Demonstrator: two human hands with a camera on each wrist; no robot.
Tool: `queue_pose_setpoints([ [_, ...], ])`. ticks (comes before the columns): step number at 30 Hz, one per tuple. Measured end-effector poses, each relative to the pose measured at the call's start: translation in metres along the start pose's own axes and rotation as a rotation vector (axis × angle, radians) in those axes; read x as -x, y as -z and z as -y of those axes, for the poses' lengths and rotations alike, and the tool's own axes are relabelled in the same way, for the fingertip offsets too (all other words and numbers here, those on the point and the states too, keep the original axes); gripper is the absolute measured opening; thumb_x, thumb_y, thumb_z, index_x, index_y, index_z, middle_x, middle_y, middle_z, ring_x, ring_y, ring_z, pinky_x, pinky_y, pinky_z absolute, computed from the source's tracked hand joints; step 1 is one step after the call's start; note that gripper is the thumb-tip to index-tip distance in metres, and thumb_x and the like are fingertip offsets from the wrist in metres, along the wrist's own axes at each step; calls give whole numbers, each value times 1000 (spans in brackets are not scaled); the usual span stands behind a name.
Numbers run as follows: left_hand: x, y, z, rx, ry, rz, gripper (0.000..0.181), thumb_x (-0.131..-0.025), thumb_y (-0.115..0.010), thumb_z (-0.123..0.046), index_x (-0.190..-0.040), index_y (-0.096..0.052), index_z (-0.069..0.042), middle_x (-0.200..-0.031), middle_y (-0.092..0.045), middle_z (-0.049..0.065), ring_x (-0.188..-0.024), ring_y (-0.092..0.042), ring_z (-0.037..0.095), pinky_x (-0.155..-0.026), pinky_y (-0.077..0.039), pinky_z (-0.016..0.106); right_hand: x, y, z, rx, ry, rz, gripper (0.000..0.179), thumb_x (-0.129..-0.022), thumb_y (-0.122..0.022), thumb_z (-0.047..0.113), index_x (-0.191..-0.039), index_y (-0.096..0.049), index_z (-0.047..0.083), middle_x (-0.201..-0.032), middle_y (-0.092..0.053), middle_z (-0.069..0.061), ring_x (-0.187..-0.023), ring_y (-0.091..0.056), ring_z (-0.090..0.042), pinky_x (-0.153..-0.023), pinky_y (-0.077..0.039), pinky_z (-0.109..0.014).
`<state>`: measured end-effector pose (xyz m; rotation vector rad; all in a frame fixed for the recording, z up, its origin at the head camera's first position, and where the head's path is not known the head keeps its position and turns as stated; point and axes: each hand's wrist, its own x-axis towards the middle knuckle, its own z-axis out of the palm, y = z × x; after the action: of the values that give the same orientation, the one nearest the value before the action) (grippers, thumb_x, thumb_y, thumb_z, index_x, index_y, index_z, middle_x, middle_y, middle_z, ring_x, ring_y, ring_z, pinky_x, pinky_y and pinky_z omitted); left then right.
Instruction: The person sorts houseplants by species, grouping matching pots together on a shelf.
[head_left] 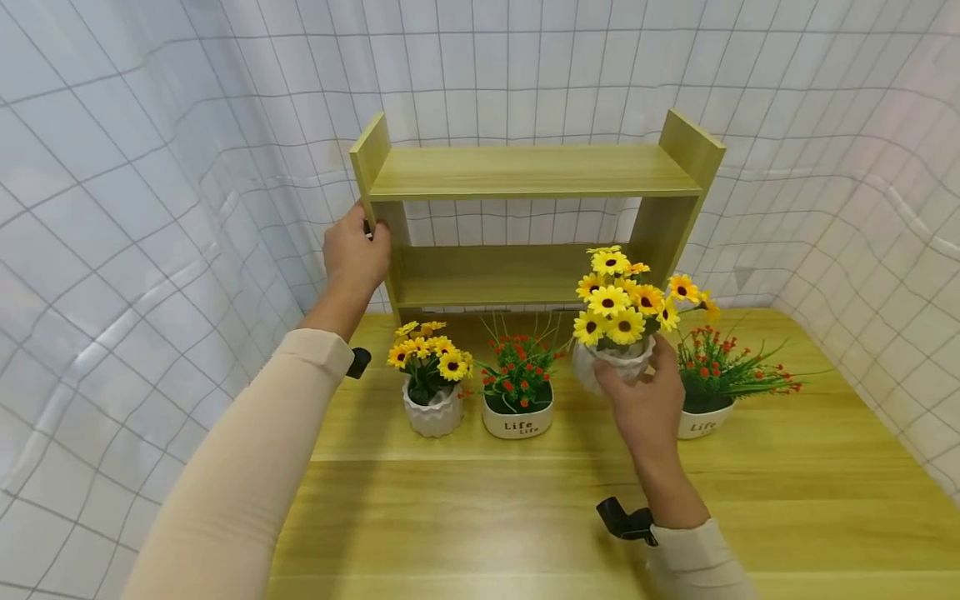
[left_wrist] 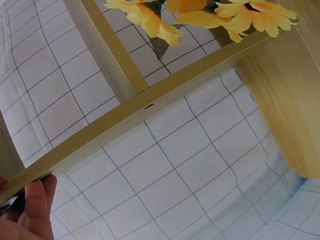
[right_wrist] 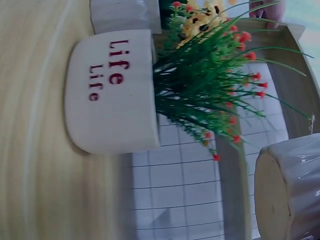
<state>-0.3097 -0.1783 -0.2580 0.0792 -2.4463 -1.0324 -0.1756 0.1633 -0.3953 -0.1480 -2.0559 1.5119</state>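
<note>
My left hand (head_left: 356, 250) grips the left side panel of a two-tier wooden shelf (head_left: 536, 171); a small black item shows by the fingers. In the left wrist view the fingers (left_wrist: 37, 200) curl at the panel's edge. My right hand (head_left: 647, 400) holds a white ribbed pot (head_left: 626, 364) of yellow sunflowers (head_left: 618, 304). The right wrist view shows this pot's base (right_wrist: 272, 192) raised off the table. Left of it stand a white "Life" planter (head_left: 517, 423) with red flowers and another sunflower pot (head_left: 433, 412). A second "Life" planter (head_left: 703, 422) is just beyond my right hand.
The shelf stands at the back of a wooden table (head_left: 480, 517), behind the row of pots. Grid-patterned white cloth (head_left: 517, 67) hangs behind and on both sides. Red-flowered stems of the right planter spread towards the table's right edge.
</note>
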Motion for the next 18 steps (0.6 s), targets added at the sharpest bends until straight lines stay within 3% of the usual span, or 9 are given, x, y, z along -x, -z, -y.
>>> queue_pose_setpoints([
  [8, 0, -1, 1, -13, -1, -9, 37, -103, -45, -26, -133, -58, -8, -131, -63, 13, -122, -58, 29, -94, -50, 44, -14, 15, 34, 15, 1, 33, 77, -84, -78, 33, -150, -40, 18, -134, -53, -6, -110, -55, -25, -79, -49, -33],
  [18, 1, -1, 0, -33, -5, -21, 37, -103, -45, -26, -133, -58, -8, -130, -64, 14, -121, -59, 30, -95, -50, 45, -44, 33, 66, -42, 73, 50, 74, -85, -76, 26, -149, -39, 19, -135, -51, -2, -111, -49, -13, -81, -45, -25],
])
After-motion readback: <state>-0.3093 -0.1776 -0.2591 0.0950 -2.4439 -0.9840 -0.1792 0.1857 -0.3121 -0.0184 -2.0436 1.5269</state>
